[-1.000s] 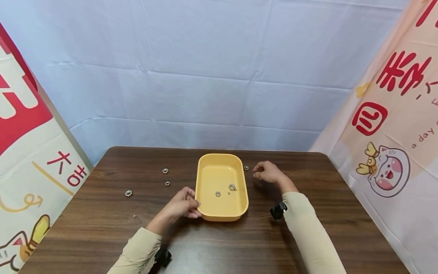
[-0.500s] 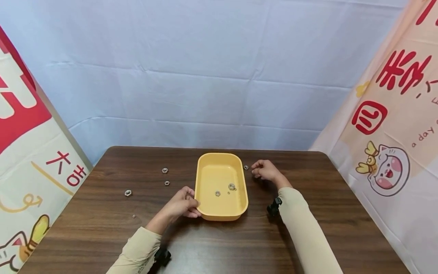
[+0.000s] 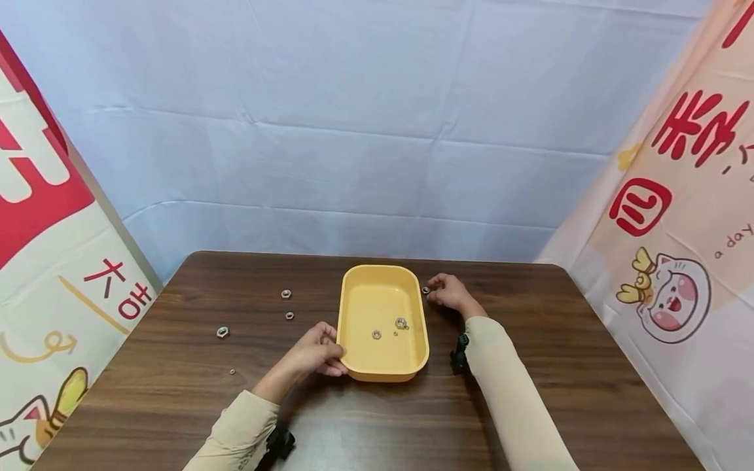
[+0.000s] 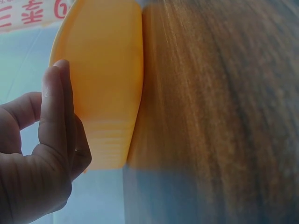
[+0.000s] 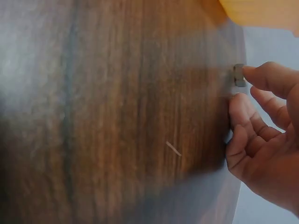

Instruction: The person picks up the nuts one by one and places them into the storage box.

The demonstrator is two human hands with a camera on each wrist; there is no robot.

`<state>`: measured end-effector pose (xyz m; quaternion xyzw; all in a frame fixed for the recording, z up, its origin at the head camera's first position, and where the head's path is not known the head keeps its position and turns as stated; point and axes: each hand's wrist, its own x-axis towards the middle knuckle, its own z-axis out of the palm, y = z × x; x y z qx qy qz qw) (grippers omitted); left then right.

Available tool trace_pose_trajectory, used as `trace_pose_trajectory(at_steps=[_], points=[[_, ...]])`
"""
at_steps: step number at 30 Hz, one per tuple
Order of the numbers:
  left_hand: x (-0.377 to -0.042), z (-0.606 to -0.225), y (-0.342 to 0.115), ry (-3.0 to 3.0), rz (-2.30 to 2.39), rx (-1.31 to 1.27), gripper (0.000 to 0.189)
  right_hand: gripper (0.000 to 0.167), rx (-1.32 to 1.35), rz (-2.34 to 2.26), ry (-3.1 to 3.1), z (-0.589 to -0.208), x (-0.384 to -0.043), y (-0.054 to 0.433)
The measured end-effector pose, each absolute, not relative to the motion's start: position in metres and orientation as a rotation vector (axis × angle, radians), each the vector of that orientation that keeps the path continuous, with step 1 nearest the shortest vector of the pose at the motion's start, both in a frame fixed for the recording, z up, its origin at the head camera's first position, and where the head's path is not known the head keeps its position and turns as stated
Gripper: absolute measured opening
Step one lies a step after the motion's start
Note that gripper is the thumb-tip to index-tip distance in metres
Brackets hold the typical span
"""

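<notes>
A yellow rectangular tray [image 3: 383, 376] stands on the brown table. At its near left corner my left hand [image 3: 315, 353] pinches the rim, thumb over the edge and fingers [image 4: 56, 107] along the outer wall. Inside lie a larger hex nut [image 3: 401, 323], a medium hex nut [image 3: 376, 334] and tiny nuts [image 3: 395, 333]. Past the tray's right side, my right hand [image 3: 450, 292] is at a hex nut [image 3: 425, 290] on the table. In the right wrist view one fingertip overlaps this nut [image 5: 239, 75], while the other fingers are spread apart below it.
Several loose hex nuts lie left of the tray: one far back [image 3: 286, 294], one nearer the tray [image 3: 289, 315], a larger one [image 3: 222, 332] further left and a tiny one [image 3: 232, 371]. A pale cloth [image 3: 353, 163] hangs behind the table [image 3: 530, 366], with printed cloths at both sides.
My right hand has moved left, from a little way off to right at the nut beside the tray. The left hand keeps its hold on the tray, which stays in place.
</notes>
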<state>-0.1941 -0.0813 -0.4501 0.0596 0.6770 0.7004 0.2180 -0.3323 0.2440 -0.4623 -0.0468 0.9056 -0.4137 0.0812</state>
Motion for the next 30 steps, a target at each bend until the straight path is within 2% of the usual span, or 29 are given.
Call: trace_pose_trajectory(at_steps=[7, 19, 23, 30], points=[[-0.192, -0.453, -0.081, 1.873, 1.929, 0.160, 0.035, 0.030, -0.184, -1.013, 2.811, -0.467, -0.335, 0.243], [-0.194, -0.449, -0.081, 1.883, 1.933, 0.163, 0.034, 0.017, -0.125, -1.044, 2.902, -0.465, -0.330, 0.241], [-0.193, -0.448, -0.081, 1.881, 1.936, 0.159, 0.034, 0.016, -0.042, -1.262, 2.772, -0.463, -0.325, 0.244], [-0.192, -0.448, -0.081, 1.891, 1.934, 0.159, 0.034, 0.029, 0.067, -1.793, 2.419, -0.461, -0.317, 0.248]])
